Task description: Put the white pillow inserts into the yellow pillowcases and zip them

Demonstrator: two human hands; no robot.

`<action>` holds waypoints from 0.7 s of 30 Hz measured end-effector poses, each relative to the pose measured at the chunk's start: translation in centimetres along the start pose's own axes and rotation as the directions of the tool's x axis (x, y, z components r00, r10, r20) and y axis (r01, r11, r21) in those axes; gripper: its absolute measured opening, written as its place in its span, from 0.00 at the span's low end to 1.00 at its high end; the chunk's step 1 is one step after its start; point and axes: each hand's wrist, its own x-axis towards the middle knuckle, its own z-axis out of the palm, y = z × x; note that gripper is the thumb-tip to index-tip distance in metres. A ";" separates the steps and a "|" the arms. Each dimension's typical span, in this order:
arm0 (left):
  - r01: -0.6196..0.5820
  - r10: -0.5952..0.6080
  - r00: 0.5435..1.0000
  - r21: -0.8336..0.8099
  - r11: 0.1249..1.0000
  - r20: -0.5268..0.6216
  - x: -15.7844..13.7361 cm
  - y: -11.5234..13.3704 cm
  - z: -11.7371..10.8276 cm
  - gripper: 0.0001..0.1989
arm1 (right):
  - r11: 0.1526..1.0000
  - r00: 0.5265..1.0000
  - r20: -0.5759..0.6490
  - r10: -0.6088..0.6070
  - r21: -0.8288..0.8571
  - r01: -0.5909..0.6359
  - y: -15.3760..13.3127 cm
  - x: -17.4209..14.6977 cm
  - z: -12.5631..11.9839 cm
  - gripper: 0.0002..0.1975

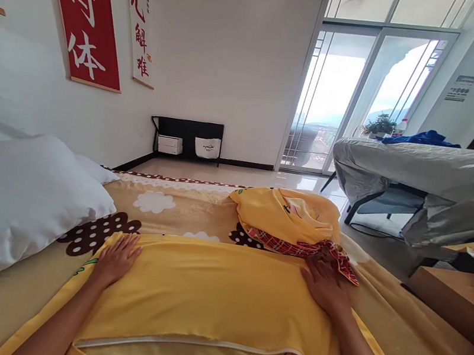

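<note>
A yellow pillowcase (209, 293) lies spread on the bed, its white-edged opening facing me and gaping so that the inside shows. My left hand (118, 258) rests flat on its far left corner, fingers stretched out. On the far right corner lies my right hand (325, 284), also open, its fingertips at the edge of a red plaid cloth (298, 247). Just beyond that hand sits a crumpled yellow fabric bundle (286, 209) with a printed figure, partly over the plaid.
White pillows (20, 209) lie on the left side of the patterned bedspread (187, 206). To the right stand a plastic-covered table (422, 171), a chair (390, 202) and a cardboard box (456, 296). A low black stand (191, 128) is against the far wall.
</note>
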 end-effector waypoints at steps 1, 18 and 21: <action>-0.001 0.001 1.000 -0.002 1.000 -0.007 0.1 0.0 0.0 0.29 | 1.000 1.000 -0.001 -0.001 -0.009 0.001 0.0 0.0 0.1 0.32; -0.397 0.390 0.918 -0.200 0.896 -0.075 -9.7 -2.9 -1.2 0.29 | 0.985 0.985 0.034 -0.170 0.004 0.170 3.9 -11.3 -0.1 0.32; -0.379 0.374 0.925 -0.209 0.902 -0.066 -13.1 -5.2 -1.6 0.28 | 0.991 0.991 0.014 -0.132 -0.007 0.133 5.1 -13.7 0.0 0.31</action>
